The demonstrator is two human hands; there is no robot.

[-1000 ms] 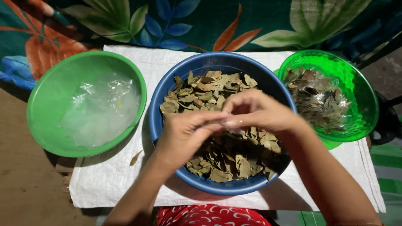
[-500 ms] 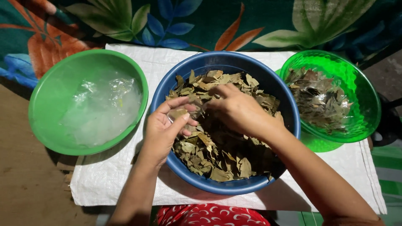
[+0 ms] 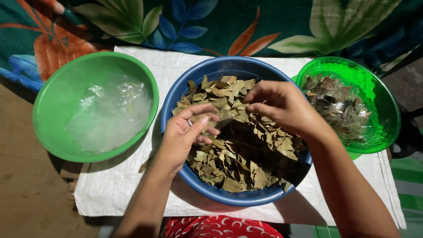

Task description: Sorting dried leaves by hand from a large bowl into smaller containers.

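A blue basin [image 3: 211, 194] full of dried brown-green leaves [image 3: 238, 163] sits in the middle, on a white woven sheet [image 3: 128, 194]. My left hand [image 3: 185, 134] hovers over the basin's left side, fingers curled around what looks like a small clear plastic bag [image 3: 221, 124]. My right hand [image 3: 284, 105] is over the basin's upper right. Its fingertips pinch a few dried leaves [image 3: 241, 113] just beside the left hand's fingers.
A green bowl [image 3: 57, 101] at the left holds crumpled clear plastic bags [image 3: 110, 114]. At the right, a translucent green bowl [image 3: 383, 101] holds leaves in clear plastic [image 3: 335, 105]. A leaf-patterned cloth [image 3: 198, 22] lies behind. Red patterned fabric [image 3: 220, 227] shows at the bottom edge.
A second ago both hands met over the basin's middle. They then parted: the left hand moved left and the right hand rose toward the upper right with leaves.
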